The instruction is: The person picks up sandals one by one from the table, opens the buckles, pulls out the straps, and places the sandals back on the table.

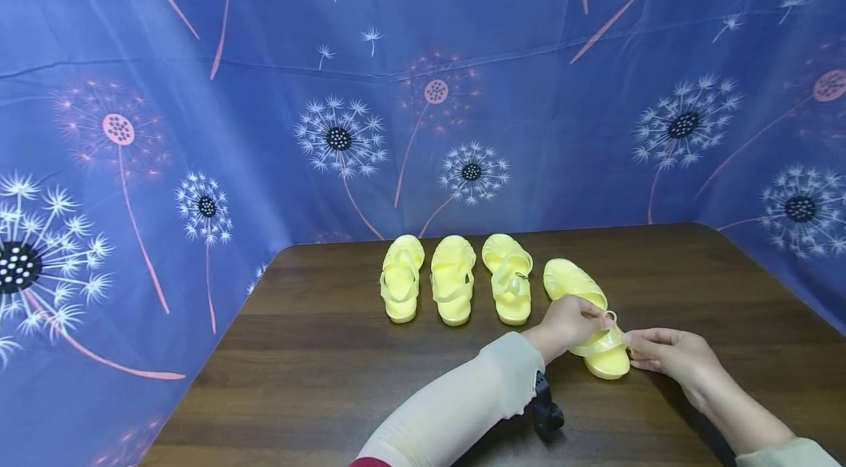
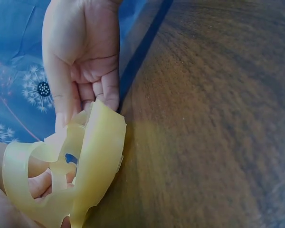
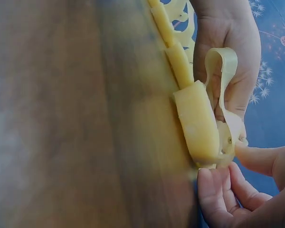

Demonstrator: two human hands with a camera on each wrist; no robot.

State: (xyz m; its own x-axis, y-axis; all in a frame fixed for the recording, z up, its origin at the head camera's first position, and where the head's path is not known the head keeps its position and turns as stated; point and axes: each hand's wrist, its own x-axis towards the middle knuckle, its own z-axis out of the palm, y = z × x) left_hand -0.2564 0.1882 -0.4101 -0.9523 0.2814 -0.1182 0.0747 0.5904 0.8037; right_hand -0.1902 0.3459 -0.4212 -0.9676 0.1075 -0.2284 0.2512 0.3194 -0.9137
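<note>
A yellow jelly sandal (image 1: 573, 280) lies on the table at the right, its toe pointing away and its heel toward me. My left hand (image 1: 570, 324) reaches over its middle and pinches the strap, where a small loop stands up by the fingertips. From the right, my right hand (image 1: 681, 363) pinches the side of the same strap between thumb and fingers. In the right wrist view the strap (image 3: 225, 71) arches above the sole (image 3: 197, 123). The left wrist view shows the left fingers partly hidden behind the strap (image 2: 19, 166).
Three more yellow sandals stand in a row to the left: a far one (image 1: 400, 280), a middle one (image 1: 453, 280) and a near one (image 1: 509, 280). The brown wooden table (image 1: 317, 379) ends at a blue dandelion-print cloth (image 1: 529, 114) behind.
</note>
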